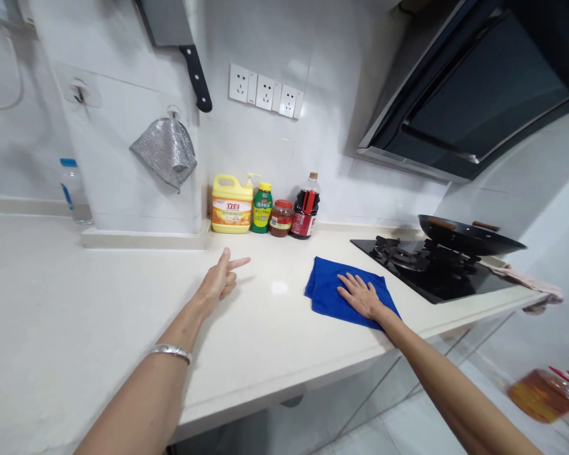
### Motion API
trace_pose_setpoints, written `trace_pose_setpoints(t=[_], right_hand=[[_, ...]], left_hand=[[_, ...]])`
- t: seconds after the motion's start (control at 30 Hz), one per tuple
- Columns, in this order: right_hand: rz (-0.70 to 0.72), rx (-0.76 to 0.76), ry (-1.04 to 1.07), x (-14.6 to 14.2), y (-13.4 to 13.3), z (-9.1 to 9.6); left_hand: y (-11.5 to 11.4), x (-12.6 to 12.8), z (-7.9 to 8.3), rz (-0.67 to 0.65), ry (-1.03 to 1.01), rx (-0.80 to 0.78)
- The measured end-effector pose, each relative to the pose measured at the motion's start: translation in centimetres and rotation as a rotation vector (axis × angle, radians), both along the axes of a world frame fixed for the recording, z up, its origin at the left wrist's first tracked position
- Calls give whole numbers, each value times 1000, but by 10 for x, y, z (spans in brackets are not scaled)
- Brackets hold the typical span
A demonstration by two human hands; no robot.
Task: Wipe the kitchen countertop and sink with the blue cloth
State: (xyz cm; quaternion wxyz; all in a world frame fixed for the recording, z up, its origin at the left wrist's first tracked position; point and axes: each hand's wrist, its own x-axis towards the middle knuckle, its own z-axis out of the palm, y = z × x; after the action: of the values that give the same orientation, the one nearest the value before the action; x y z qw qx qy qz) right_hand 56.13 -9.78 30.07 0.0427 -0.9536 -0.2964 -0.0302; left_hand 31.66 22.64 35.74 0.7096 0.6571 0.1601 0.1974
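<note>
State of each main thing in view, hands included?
Left hand, index extended, empty
Right hand, flat on blue cloth
Blue cloth, on counter
Wok, resting on stove
Stove, no flame visible
Yellow jug, upright
Green bottle, capped
Jar, lidded
Dark bottle, capped
Water bottle, capped
Silver cloth, hanging
Knife, handle down
Sockets, nothing plugged in

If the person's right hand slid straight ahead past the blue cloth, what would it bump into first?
Most likely the dark, red-labelled bottle: the right hand points roughly toward its base, though the slanted view leaves the exact line uncertain.
</note>
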Motion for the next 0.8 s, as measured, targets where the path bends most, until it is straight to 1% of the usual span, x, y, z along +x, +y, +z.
trace_pose_setpoints(t=[0.17, 0.37, 0.47, 0.53, 0.67, 0.8], right_hand=[[-24, -10, 11, 8, 8, 2], [4, -49, 0, -6, 1, 0], [29, -70, -7, -24, -4, 0], [61, -82, -14, -41, -6, 2], [176, -97, -15, -80, -9, 8], [273, -94, 15, -109, -14, 14]], left_hand=[[3, -1, -2, -35, -15, -1], [8, 6, -4, -114, 0, -51], [7, 5, -1, -136, -7, -79], [6, 3, 2, -125, -18, -91], [5, -4, 6, -98, -46, -95], [2, -6, 8, -152, -8, -105]])
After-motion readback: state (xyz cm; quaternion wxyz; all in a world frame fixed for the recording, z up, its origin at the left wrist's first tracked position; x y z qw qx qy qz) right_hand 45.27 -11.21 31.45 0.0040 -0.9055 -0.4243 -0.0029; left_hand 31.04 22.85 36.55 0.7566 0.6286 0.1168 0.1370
